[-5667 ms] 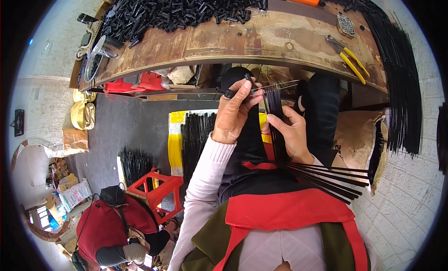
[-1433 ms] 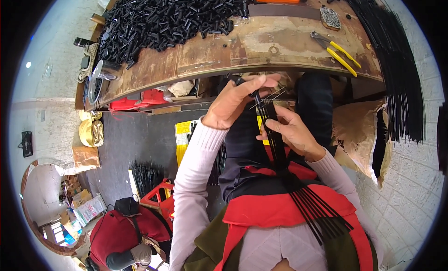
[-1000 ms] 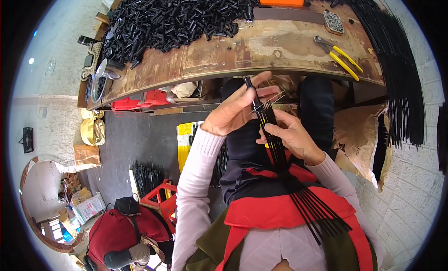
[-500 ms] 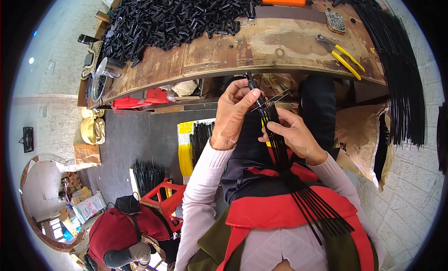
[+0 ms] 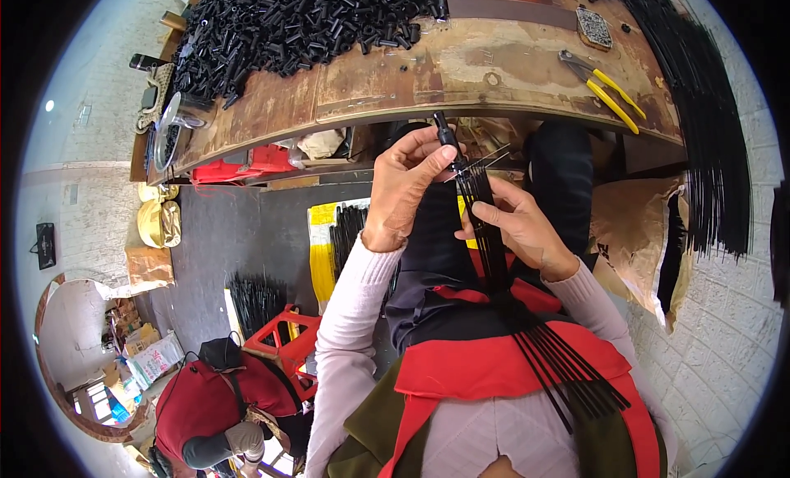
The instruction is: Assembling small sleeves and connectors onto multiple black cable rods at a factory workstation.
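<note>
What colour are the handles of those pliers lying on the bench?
The handles are yellow, seen best in the head view.

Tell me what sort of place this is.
Probably a small assembly workshop: a worn wooden bench bears a big heap of short black tubes, with yellow-handled pliers lying near its right end.

The slim black rods (image 5: 492, 268) look smooth, the tube pile (image 5: 304, 33) glossy plastic, the bench (image 5: 502, 79) scuffed wood.

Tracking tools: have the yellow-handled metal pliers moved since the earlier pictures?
No: judged against the worn brown wooden bench, the pliers still lie by its near edge.
</note>
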Motion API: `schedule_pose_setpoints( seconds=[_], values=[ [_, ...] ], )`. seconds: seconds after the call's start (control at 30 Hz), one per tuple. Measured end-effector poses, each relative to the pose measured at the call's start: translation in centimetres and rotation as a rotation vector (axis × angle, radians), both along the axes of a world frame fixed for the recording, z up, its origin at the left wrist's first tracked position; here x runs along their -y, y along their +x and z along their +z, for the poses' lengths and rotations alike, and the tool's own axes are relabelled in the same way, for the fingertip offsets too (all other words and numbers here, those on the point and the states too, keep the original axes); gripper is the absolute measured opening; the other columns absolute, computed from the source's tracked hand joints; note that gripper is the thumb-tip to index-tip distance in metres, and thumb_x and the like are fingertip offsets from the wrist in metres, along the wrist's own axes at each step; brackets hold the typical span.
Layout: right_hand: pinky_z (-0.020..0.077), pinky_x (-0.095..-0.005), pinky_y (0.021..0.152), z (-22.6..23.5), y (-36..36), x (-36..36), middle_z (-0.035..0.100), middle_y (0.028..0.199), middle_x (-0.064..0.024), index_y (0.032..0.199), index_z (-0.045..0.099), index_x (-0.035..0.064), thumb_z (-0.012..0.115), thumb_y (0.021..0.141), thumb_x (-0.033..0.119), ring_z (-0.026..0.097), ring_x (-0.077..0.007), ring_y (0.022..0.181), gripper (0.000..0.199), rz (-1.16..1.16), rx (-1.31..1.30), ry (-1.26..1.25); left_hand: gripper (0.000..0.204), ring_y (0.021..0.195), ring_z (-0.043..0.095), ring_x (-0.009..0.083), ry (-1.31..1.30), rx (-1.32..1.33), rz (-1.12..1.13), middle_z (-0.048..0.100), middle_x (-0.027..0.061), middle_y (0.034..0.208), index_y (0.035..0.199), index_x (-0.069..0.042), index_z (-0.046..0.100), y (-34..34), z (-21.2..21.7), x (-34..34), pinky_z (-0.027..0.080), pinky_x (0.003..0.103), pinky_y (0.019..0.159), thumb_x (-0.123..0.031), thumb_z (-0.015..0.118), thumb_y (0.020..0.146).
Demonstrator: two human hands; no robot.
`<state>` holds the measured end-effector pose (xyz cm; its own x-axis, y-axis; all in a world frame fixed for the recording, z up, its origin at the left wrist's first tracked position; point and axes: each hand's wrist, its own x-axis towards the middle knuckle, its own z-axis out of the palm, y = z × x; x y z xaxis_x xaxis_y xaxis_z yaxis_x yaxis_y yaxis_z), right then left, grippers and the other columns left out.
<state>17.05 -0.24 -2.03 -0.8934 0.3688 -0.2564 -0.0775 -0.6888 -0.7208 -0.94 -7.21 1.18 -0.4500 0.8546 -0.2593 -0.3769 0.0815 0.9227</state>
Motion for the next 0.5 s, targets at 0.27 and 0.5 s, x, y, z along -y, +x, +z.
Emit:
schedule_pose_setpoints(
  seconds=[0.27, 0.5],
  values=[
    [0.0557, -0.0425, 0.089, -0.2, 0.1, -0.1, 0.059, 0.099, -0.0043, 0.13, 0.05, 0.0014, 0.057, 0.097, 0.008, 0.062, -0.014, 0.087, 0.034, -0.004, -0.002, 0.018, 0.035, 0.095, 0.068, 0.0173, -0.013, -0.015, -0.001, 0.071, 0.0117, 0.104, 0.116, -0.001, 0.062, 0.6, -0.5, 0.0, 0.054, 0.028, 0.084, -0.012, 0.075, 0.086],
    [0.0558, -0.0426, 0.089, -0.1, 0.1, -0.3, 0.059, 0.098, -0.0039, 0.128, 0.051, 0.0014, 0.057, 0.097, 0.009, 0.062, -0.014, 0.086, 0.032, 0.017, -0.008, -0.028, 0.042, 0.104, 0.065, 0.019, 0.072, 0.015, 0.033, 0.066, 0.0144, 0.113, 0.125, 0.0, 0.053, 1.0, 0.0, 1.0, 0.051, 0.031, 0.092, -0.002, 0.07, 0.087]
  ],
)
